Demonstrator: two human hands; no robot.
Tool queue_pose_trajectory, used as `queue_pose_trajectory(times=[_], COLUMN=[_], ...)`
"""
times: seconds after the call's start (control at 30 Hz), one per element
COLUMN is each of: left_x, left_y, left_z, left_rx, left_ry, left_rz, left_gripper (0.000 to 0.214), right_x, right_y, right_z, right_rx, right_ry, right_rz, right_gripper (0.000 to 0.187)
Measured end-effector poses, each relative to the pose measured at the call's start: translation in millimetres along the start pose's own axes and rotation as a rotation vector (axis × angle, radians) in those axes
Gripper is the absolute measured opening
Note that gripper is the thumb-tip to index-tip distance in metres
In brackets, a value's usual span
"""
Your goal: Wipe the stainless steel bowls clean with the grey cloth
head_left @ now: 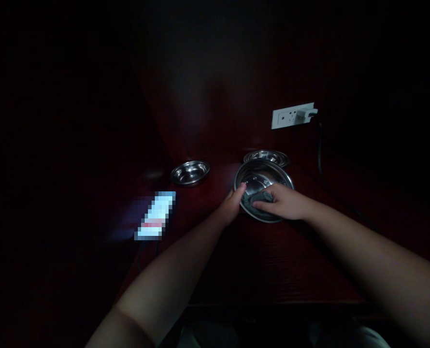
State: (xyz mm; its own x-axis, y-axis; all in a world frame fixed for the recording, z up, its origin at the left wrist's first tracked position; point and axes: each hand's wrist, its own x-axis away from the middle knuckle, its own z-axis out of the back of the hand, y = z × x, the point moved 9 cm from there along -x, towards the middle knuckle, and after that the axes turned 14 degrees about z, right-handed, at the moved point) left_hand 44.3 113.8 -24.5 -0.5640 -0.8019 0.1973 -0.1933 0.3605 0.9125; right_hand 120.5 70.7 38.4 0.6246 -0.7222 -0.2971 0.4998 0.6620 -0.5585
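A shiny metal bowl is tilted toward me over the dark red table. My left hand grips its left rim, the thumb over the edge and the other fingers hidden behind. Inside the bowl, my right hand is closed on a dark grey-green cloth, pressed against the lower inner wall. Just behind this bowl stands a second metal bowl, partly covered by it. Farther left, a shallow metal bowl rests on the table, apart from both hands.
A lit, blurred-out screen lies at the table's left side, a cable near it. On the back wall is a white socket panel with a plug in it; a dark cord hangs at its right. The table's front edge runs below my arms.
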Motion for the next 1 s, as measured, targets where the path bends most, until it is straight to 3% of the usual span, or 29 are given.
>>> queue_pose_trajectory(times=[1.0], left_x=[-3.0], left_y=[-3.3], left_z=[4.1], left_rx=[0.005], left_ry=[0.012], left_rz=[0.000], left_gripper=[0.058], right_x=[-0.6], right_y=[-2.0], right_z=[1.4], right_rx=[0.014], right_ry=[0.010], right_rz=[0.010], right_gripper=[0.027])
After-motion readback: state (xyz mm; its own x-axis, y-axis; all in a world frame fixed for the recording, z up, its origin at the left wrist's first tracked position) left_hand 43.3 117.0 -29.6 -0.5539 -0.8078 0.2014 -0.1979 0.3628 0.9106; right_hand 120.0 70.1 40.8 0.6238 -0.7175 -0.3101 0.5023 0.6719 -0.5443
